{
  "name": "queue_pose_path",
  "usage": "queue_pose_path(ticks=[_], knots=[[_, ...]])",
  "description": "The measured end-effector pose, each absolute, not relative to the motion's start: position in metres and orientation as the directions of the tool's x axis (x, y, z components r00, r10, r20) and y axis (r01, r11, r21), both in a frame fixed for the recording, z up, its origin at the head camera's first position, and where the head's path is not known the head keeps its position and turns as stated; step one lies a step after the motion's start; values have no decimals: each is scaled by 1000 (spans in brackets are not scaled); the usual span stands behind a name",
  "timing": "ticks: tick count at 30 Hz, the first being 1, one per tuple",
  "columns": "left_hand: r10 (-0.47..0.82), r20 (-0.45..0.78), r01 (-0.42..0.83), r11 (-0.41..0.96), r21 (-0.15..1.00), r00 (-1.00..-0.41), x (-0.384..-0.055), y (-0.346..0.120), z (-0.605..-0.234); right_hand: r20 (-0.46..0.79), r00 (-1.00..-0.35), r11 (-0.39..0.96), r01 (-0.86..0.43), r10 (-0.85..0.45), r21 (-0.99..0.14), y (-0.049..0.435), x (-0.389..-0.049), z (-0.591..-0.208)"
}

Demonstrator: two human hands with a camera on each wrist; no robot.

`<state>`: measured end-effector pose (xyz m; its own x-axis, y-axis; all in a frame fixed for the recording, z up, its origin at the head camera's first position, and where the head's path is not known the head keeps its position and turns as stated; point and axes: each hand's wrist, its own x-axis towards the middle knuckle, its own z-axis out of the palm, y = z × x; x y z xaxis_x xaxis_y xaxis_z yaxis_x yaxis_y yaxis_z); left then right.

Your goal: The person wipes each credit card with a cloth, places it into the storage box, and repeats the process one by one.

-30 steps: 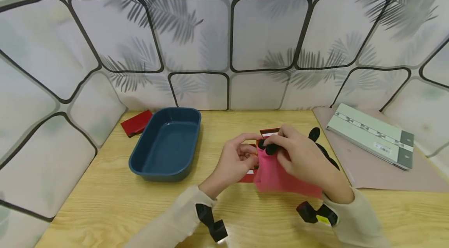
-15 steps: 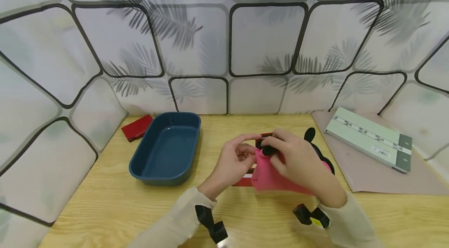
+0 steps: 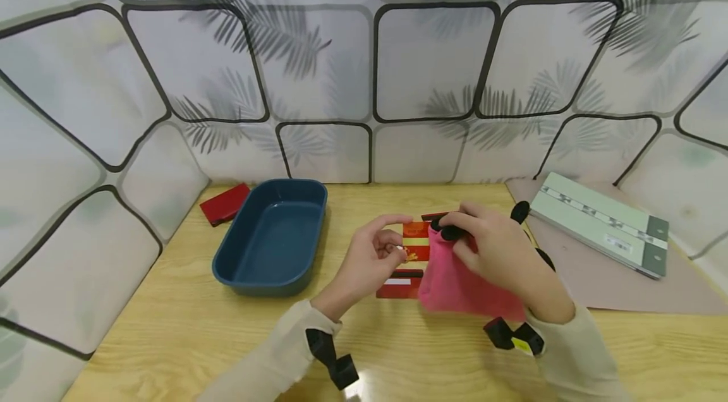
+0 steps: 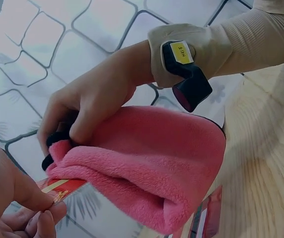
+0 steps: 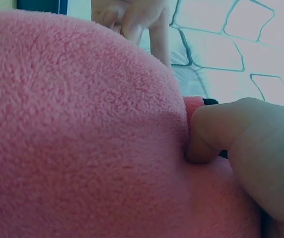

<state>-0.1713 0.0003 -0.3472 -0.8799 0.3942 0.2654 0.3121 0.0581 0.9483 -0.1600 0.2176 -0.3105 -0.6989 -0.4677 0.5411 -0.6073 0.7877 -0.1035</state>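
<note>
My right hand (image 3: 503,253) grips a fuzzy pink pouch (image 3: 461,285) with black trim by its upper corner, fingers on the black part and thumb on the pink cloth. Left of the pouch, thumb and fingers of my left hand (image 3: 366,263) pinch a flat red-and-gold card-like packet (image 3: 416,244). In the left wrist view the packet (image 4: 65,187) runs from my fingertips up to the pouch's edge, which hides its far end. Fuzzy pink cloth of the pouch (image 5: 82,129) fills most of the right wrist view.
Red cards with a black stripe (image 3: 400,289) lie under and beside the pouch. A blue basin (image 3: 230,285) stands left, a red packet (image 3: 224,203) beside it. At right, a pale green book (image 3: 597,219) lies on a pinkish-brown sheet (image 3: 577,282).
My right hand and the pouch have shifted right, while my left hand has moved slightly left. More of the red-and-gold packet now shows between them.
</note>
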Motion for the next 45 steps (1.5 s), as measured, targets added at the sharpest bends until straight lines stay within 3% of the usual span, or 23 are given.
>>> queue_pose_path(ticks=[6, 11, 22, 32, 40, 45], knots=[[404, 264, 299, 25, 954, -876, -176, -10, -345, 537, -737, 852, -520, -409, -65, 229, -165, -310], [401, 242, 271, 15, 963, -883, -177, -16, -346, 578, -728, 877, -478, -367, -45, 237, -170, -312], [406, 134, 171, 56, 984, -904, -177, -28, -342, 598, -744, 886, -449, -299, -116, 252, -164, -313], [295, 153, 222, 215, 951, -943, -192, -76, -335, 631, -715, 846, -506, -301, -169, 243, -171, -309], [97, 243, 260, 485, 835, -965, -208, -118, -332, 615, -725, 849, -503, -311, -164, 242, -171, -308], [63, 251, 238, 599, 764, -966, -220, -136, -333, 612, -724, 845, -509, -318, -162, 244, -170, -308]])
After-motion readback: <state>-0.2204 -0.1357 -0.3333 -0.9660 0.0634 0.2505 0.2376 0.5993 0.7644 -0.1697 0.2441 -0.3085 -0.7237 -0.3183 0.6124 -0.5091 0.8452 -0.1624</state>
